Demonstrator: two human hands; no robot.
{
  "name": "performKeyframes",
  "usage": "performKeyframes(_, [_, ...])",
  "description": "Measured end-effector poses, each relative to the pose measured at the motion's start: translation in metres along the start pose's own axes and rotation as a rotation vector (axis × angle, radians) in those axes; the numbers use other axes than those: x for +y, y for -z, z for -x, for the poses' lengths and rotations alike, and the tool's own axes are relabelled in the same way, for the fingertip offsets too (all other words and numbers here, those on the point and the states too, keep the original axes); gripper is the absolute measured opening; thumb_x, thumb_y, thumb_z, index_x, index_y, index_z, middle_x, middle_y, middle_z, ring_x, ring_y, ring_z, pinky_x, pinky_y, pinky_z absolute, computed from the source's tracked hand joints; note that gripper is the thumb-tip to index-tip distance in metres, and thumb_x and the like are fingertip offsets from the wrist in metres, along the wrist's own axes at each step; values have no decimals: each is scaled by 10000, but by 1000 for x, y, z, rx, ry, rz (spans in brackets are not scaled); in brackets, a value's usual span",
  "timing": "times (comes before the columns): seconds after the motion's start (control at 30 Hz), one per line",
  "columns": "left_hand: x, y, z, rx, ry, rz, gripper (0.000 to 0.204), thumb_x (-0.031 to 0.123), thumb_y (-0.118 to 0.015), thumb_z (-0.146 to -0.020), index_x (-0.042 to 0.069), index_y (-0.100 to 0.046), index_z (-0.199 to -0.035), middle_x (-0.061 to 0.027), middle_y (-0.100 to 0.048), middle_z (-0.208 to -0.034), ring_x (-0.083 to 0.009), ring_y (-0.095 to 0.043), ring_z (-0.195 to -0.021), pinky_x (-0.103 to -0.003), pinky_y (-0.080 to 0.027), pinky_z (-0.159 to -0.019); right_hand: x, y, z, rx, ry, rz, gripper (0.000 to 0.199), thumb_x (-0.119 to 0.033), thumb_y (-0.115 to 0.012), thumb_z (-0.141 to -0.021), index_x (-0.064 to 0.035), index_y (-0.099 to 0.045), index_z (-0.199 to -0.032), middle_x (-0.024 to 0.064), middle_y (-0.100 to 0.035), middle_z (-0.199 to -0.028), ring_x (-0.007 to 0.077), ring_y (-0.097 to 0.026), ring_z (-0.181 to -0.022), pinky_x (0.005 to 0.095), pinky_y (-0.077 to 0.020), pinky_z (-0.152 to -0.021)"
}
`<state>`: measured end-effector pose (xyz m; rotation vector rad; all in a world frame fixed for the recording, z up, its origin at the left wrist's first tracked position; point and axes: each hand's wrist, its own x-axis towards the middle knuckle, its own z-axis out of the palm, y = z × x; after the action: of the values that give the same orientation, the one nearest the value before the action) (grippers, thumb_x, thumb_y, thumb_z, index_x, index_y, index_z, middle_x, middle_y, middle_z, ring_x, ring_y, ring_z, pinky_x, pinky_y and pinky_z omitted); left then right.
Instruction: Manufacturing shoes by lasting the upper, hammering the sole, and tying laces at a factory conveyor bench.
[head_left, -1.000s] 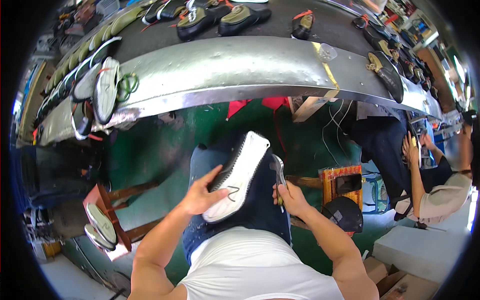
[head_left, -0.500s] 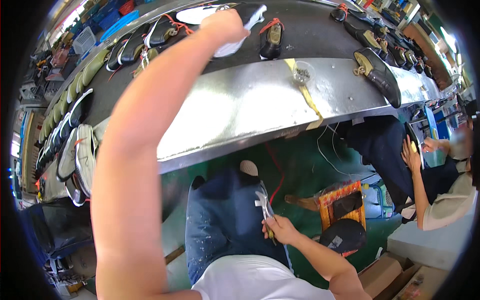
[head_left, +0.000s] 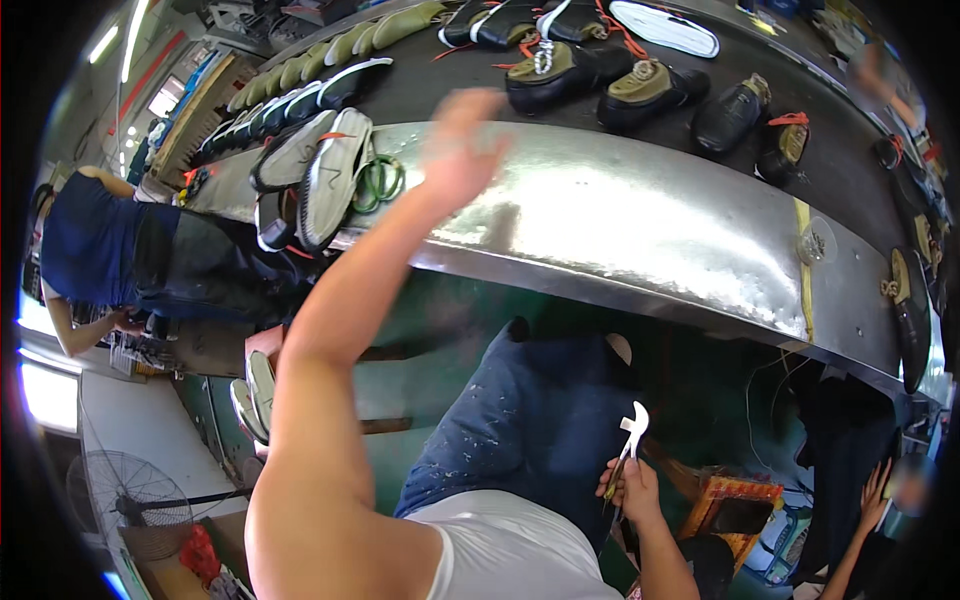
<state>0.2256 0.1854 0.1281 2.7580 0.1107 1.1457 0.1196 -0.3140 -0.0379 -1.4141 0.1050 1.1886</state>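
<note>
Pincers (head_left: pixel 628 440) gripped in right hand (head_left: pixel 632 490) over lap, below steel bench (head_left: pixel 640 230). Left hand (head_left: pixel 455 150), fingers spread and empty, pulling back over bench; white sole (head_left: pixel 665 27) now dropped beyond.

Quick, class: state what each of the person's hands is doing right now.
Left hand: open, empty, blurred, raised over the metal bench.
Right hand: closed around pincers above the lap.

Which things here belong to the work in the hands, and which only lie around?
In use:
- left hand, empty, raised over the metal bench
- right hand, gripping pliers

Lying about:
- dark lasted shoes on the belt
- white sole
- stacked soles
- floor fan
</note>
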Motion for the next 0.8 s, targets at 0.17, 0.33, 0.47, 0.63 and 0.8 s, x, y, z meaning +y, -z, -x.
performKeyframes(0.17, [-93, 154, 93, -90, 749, -588, 817, 494, -742, -785, -94, -495, -1296, -288, -597, -1237, -413, -559, -1197, -457, -422, -1037, 5, -9, -10, -26, 30, 74, 413, -384, -380, -1054, -15, -564, -1087, 96, -668, -854, 174, -673, -649, 230, -420, -472])
performKeyframes(0.33, [-146, 150, 98, -269, 977, -377, 842, 593, -724, -751, -148, -608, -1135, -341, -637, -1138, -421, -628, -1111, -441, -478, -966, 2, -28, -14, -8, 48, 169, 415, -395, -402, -1046, -17, -571, -1073, 97, -674, -844, 172, -669, -640, 236, -425, -473])
performKeyframes(0.47, [-140, 166, 97, 270, 1111, 1284, 489, 382, -548, -1003, -60, -584, -1210, -195, -670, -1144, -263, -691, -946, -388, -571, -731, 7, -33, -8, 42, 75, 191, 429, -405, -367, -1054, -21, -558, -1060, 96, -665, -814, 160, -658, -605, 226, -401, -426])
performKeyframes(0.63, [-43, 160, 190, 188, 797, 1564, 565, 277, -648, -943, -9, -455, -1390, -114, -601, -1311, -274, -608, -1174, -441, -474, -1026, 22, -33, 1, 109, 98, 163, 428, -412, -372, -1057, -27, -557, -1072, 86, -662, -828, 157, -658, -609, 226, -393, -426])
performKeyframes(0.8, [91, 122, 243, -130, 567, 1034, 957, 314, -713, -878, 5, -120, -1562, -191, -315, -1548, -272, -335, -1417, -388, -278, -1156, 28, -27, 8, 150, 81, 87, 408, -420, -438, -1041, -32, -560, -1073, 87, -657, -851, 179, -659, -640, 252, -427, -473])
